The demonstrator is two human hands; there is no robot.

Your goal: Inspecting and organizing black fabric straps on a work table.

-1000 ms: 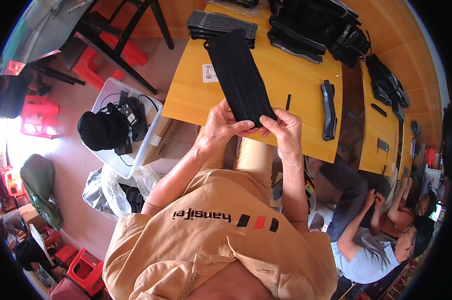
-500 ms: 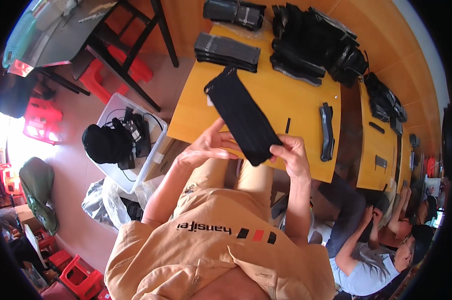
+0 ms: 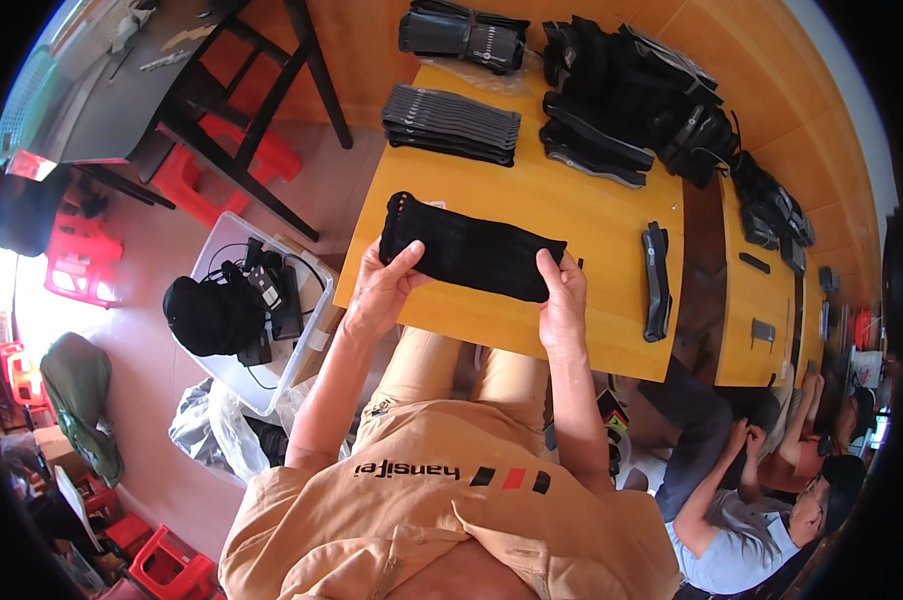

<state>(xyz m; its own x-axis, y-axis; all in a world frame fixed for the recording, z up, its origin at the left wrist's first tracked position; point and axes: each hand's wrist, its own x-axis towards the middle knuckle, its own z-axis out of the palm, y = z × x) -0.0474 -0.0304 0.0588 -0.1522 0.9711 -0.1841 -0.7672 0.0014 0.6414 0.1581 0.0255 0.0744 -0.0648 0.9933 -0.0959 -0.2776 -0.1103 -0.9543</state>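
Note:
A flat black fabric band (image 3: 476,248) is stretched level above the near part of the yellow table (image 3: 581,215). My left hand (image 3: 379,292) grips its left end, thumb on top, where a row of small holes or loops runs along the edge. With thumb on top and fingers beneath, my right hand (image 3: 563,305) holds the other end. Beyond the band lies a neat stack of dark grey bands (image 3: 449,122). To the right, a narrow folded dark strip (image 3: 655,282) rests near the table's edge.
Bundled black goods (image 3: 461,38) and a large black pile (image 3: 621,85) stand at the back. On the left, a clear plastic bin (image 3: 263,395) holds a black cap (image 3: 211,315) and cables. Other people sit at the right by a second yellow table (image 3: 746,345).
The band has swung from a steep slant to nearly level and come lower. My left hand, open beside it before, now grips its left end; my right hand still holds the other.

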